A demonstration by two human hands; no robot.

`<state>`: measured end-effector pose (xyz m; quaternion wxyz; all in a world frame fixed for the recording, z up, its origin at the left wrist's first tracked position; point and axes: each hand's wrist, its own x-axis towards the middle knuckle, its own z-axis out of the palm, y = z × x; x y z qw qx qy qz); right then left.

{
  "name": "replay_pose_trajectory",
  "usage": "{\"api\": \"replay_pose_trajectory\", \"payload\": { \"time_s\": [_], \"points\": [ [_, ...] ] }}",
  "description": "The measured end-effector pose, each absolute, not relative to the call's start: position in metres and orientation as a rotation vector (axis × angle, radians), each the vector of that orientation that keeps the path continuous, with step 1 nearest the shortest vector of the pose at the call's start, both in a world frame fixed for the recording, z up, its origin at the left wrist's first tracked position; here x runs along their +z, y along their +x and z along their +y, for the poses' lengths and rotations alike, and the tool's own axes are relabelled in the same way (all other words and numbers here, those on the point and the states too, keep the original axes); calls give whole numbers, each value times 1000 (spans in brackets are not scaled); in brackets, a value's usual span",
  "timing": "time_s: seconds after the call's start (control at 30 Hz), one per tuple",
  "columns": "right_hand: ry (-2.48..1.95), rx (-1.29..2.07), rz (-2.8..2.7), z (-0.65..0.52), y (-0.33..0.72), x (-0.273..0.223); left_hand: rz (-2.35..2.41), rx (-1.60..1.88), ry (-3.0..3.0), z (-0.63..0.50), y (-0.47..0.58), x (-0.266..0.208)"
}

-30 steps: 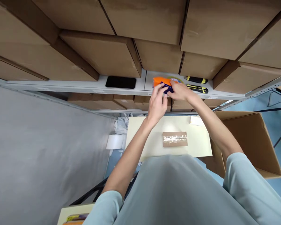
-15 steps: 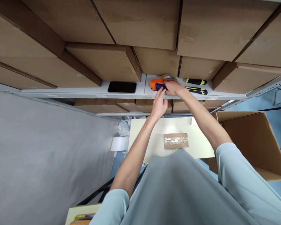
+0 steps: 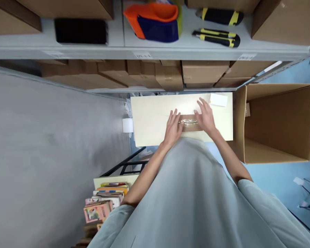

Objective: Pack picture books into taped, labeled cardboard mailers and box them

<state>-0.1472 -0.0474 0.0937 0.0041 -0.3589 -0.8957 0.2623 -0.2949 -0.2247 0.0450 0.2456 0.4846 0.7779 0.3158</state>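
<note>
A small cardboard box (image 3: 191,128) with shiny clear tape along its top lies on a cream table (image 3: 150,120), close to my body. My left hand (image 3: 172,128) rests at the box's left end, fingers stretched forward and thumb over the edge. At the right end is my right hand (image 3: 206,117), its fingers spread and its thumb by the box. Neither hand is wrapped round it. On the shelf (image 3: 93,51) above stands an orange and blue tape dispenser (image 3: 157,26), apart from both hands.
Beside the dispenser lie a black phone (image 3: 81,31) and black-and-yellow utility knives (image 3: 218,37). A white card (image 3: 218,100) is at the table's back right. Right of the table stands a large open carton (image 3: 279,120). Books (image 3: 105,199) are stacked at lower left.
Both hands have let go of the tape dispenser, leaving it on the shelf, and come down to the small box on the table. My view has tilted downward.
</note>
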Motion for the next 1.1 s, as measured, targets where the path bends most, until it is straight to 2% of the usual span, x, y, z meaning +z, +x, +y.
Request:
{"api": "replay_pose_trajectory", "payload": {
  "time_s": [0.17,0.43,0.6,0.77,0.9,1.1],
  "points": [
    [-1455,1125,-2608,-116,-91,38,1853,484,1560,-235,-239,23],
    [-1640,1539,-2339,-110,-95,14,1827,274,1629,-220,-228,8],
    [-1634,1656,-2220,-109,-94,-13,1791,414,1559,-230,-238,-1],
    [-1454,1885,-1719,-112,-86,-44,2154,693,1071,-253,-265,-18],
    [-1400,1732,-1779,-113,-89,-50,2190,835,714,-257,-274,-30],
    [-1359,1613,-1966,-117,-95,-49,2123,1056,504,-240,-264,-48]
  ]
}}
